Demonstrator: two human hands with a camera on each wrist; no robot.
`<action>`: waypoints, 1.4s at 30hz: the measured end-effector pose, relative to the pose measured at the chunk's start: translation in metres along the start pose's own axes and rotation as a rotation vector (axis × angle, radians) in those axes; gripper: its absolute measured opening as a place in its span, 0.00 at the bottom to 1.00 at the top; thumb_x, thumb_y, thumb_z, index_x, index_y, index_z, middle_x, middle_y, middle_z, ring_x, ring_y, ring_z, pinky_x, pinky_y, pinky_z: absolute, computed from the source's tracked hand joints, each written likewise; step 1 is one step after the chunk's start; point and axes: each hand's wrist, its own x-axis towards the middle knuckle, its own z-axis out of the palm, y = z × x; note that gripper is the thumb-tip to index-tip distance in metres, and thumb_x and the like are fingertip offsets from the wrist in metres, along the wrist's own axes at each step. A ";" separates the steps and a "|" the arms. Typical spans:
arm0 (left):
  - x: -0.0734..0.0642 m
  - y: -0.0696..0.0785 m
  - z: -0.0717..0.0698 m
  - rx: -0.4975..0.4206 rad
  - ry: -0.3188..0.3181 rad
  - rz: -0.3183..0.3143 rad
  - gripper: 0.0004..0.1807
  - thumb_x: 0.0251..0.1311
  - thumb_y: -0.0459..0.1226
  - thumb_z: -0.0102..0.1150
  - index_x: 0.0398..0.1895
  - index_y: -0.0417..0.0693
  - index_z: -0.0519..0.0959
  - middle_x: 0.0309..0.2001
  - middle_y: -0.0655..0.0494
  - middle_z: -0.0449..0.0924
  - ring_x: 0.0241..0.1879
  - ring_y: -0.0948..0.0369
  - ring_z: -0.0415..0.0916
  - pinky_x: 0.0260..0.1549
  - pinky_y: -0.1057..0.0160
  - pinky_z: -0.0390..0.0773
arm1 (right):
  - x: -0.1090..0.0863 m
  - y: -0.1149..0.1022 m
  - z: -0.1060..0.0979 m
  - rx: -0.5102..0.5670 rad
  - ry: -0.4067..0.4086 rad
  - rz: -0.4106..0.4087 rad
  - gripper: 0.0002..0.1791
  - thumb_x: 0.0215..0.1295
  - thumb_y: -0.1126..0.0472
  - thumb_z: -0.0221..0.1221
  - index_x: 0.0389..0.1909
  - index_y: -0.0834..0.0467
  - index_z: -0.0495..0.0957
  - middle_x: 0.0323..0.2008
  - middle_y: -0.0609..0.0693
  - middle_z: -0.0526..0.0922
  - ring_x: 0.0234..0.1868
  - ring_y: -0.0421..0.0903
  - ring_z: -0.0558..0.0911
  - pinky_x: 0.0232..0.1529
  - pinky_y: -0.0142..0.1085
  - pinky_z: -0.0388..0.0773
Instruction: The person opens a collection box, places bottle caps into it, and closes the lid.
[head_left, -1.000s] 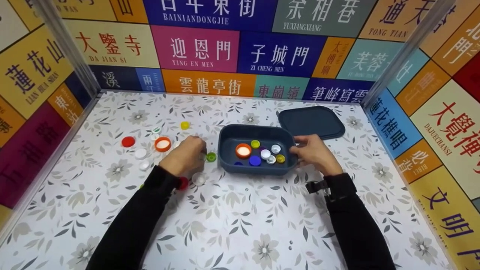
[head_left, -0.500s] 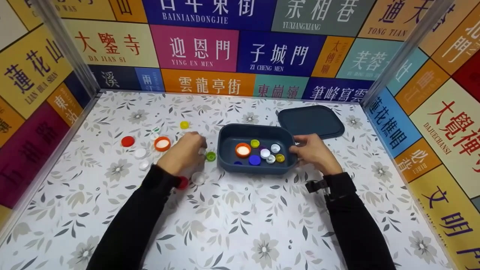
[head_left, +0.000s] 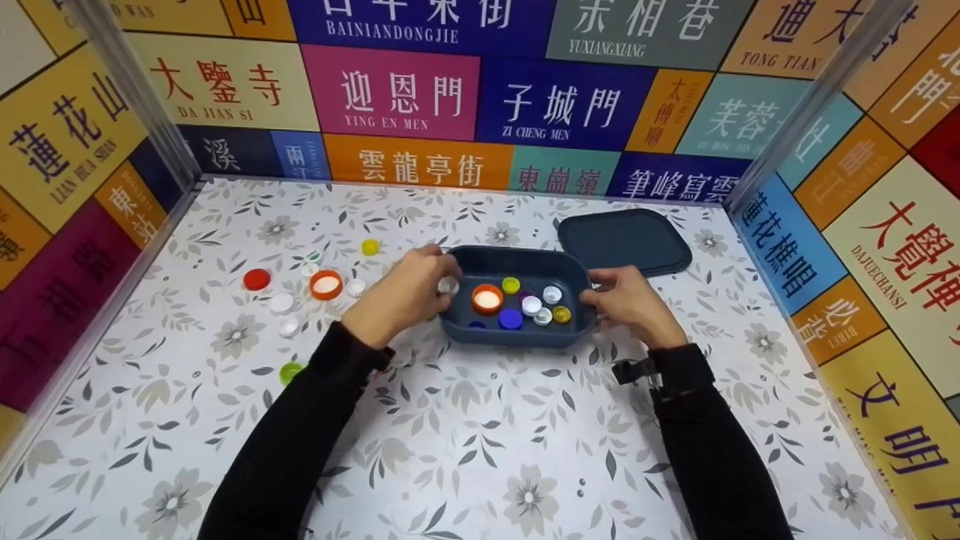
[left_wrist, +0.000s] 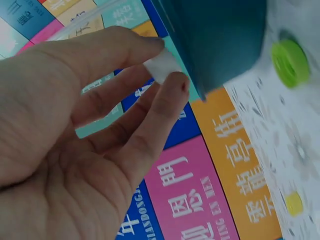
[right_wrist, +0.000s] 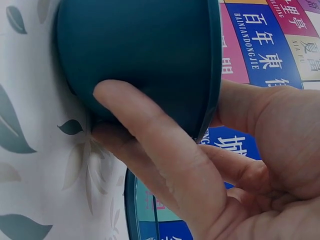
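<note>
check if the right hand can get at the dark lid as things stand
Probably yes: the dark lid lies just beyond the right hand, with nothing seen on top of it, though that hand grips the box and would likely have to let go first.

"BAINIANDONGJIE" — blue wall panel

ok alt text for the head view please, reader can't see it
A left hand pinches a pale cap by a dark box of assorted caps, which the right hand grips; more caps and the lid lie on a flowered tabletop.
</note>
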 end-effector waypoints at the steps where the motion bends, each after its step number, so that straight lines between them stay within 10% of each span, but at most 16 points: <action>1: 0.002 0.003 0.002 0.005 -0.018 0.010 0.16 0.66 0.26 0.76 0.56 0.36 0.92 0.54 0.37 0.89 0.56 0.42 0.90 0.61 0.46 0.93 | 0.000 0.000 0.000 0.002 0.000 0.003 0.34 0.80 0.67 0.64 0.85 0.64 0.74 0.61 0.74 0.91 0.36 0.46 0.96 0.33 0.38 0.95; 13: 0.011 0.018 0.018 0.050 -0.121 0.123 0.13 0.68 0.25 0.77 0.54 0.35 0.94 0.49 0.38 0.92 0.51 0.44 0.90 0.57 0.47 0.92 | -0.001 0.001 0.001 0.012 0.006 0.007 0.36 0.80 0.67 0.65 0.86 0.64 0.73 0.61 0.71 0.92 0.37 0.46 0.96 0.34 0.39 0.95; 42: 0.007 0.008 0.008 0.024 -0.070 0.057 0.21 0.71 0.32 0.79 0.65 0.40 0.91 0.59 0.40 0.89 0.60 0.44 0.90 0.65 0.48 0.92 | 0.001 -0.001 0.000 0.015 -0.002 0.008 0.36 0.80 0.67 0.64 0.86 0.64 0.73 0.52 0.64 0.96 0.36 0.46 0.96 0.32 0.38 0.94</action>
